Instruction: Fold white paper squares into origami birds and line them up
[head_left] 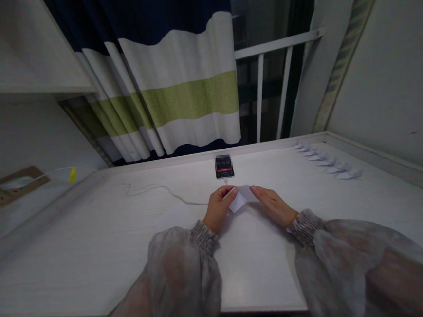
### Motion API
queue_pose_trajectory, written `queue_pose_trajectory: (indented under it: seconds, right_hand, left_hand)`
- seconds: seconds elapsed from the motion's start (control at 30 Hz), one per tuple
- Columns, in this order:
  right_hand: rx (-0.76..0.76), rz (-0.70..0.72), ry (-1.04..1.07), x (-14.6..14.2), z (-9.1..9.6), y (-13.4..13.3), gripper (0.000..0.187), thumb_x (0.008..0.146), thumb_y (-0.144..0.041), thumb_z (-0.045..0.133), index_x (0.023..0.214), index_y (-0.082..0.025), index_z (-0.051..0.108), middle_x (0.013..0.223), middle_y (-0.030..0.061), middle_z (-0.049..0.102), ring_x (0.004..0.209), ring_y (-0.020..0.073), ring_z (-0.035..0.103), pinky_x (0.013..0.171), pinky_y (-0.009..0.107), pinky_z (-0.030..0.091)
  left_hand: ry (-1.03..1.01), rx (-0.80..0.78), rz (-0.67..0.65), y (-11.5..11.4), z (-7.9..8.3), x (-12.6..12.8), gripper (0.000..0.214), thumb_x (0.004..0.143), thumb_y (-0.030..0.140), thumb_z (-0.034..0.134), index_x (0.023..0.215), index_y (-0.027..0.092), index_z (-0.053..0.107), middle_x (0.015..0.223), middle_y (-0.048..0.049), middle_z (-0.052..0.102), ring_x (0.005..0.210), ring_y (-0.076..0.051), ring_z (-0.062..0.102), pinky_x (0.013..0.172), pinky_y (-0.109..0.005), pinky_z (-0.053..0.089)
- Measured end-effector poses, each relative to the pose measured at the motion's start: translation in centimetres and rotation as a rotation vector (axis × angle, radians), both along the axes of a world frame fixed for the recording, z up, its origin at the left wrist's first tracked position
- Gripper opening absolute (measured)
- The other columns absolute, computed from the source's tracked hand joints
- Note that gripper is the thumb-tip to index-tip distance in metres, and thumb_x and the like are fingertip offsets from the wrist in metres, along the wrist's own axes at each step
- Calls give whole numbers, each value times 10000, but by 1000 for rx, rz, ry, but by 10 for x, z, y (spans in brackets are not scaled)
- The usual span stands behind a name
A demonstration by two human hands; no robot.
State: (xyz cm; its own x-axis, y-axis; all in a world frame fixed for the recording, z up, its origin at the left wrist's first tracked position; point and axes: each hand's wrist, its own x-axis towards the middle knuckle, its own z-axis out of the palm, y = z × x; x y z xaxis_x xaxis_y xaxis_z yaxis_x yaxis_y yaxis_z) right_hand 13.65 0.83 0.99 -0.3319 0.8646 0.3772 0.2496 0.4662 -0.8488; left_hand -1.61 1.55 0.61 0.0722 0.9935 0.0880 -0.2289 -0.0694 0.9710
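Note:
A small piece of white folded paper [241, 198] is held just above the white table [94, 246], near its middle. My left hand [220, 208] pinches the paper's left side with its fingers curled; a ring shows on one finger. My right hand [272, 203] grips the right side, its fingers closed over the paper's edge. Both wrists wear sheer grey sleeves with gathered cuffs.
A phone [224, 166] lies beyond my hands, with a white cable [155, 188] running left toward a wall socket [6, 187]. Several folded paper shapes [327, 160] sit in a row at the far right. A striped curtain [176, 88] and a window railing [279, 45] stand behind.

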Motion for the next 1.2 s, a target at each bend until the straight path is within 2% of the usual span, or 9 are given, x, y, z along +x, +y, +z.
queue_pose_trajectory:
  seconds: [0.07, 0.2, 0.37, 0.53, 0.8, 0.97, 1.2]
  right_hand:
    - [1, -2, 19, -1, 1, -1, 367, 810, -432, 386, 989, -182, 585, 970, 57, 623, 908, 178, 562, 830, 321, 438]
    - [6, -109, 3, -2, 1, 0, 379, 685, -386, 576, 975, -142, 582, 914, 64, 634, 823, 184, 583, 717, 301, 474]
    - [0, -149, 19, 0, -4, 4, 294, 708, -342, 530, 893, -133, 621, 772, 40, 658, 688, 159, 592, 604, 259, 471]
    - [45, -162, -101, 4, -6, 4, 296, 731, -335, 493, 900, -141, 639, 708, 25, 652, 596, 138, 568, 512, 231, 437]
    - [112, -123, -236, 8, -3, 5, 247, 748, -293, 474, 859, -171, 659, 735, 21, 677, 629, 148, 601, 574, 252, 469]
    - [269, -40, -282, 10, -2, 4, 243, 775, -234, 440, 879, -209, 657, 866, 34, 679, 771, 155, 620, 720, 288, 480]
    - [490, 98, -356, 17, -1, 9, 315, 738, -117, 397, 927, -201, 634, 879, 54, 657, 810, 147, 610, 730, 308, 491]
  left_hand:
    - [20, 9, -14, 1, -1, 0, 240, 580, 314, 667, 701, 114, 612, 602, 3, 580, 523, -69, 472, 514, -196, 358]
    - [69, -4, -18, 2, -3, 1, 223, 572, 306, 667, 669, 113, 612, 585, 1, 583, 513, -76, 477, 510, -202, 356]
    - [112, -35, -22, 1, -5, 1, 205, 567, 294, 658, 650, 108, 632, 566, -6, 589, 506, -86, 478, 499, -206, 349]
    - [158, -80, -30, 0, -5, 0, 190, 575, 285, 635, 633, 104, 644, 527, -8, 574, 470, -85, 455, 462, -206, 321]
    - [192, -125, -64, 4, -11, -1, 158, 553, 264, 621, 560, 106, 620, 486, -11, 554, 437, -89, 444, 431, -208, 295]
    - [176, -143, -74, 2, -9, -1, 154, 567, 257, 602, 547, 105, 601, 463, -1, 526, 415, -76, 424, 426, -207, 278]
    - [126, -154, -7, 1, -8, 0, 142, 545, 237, 618, 533, 98, 593, 440, 3, 501, 418, -74, 410, 429, -212, 265]
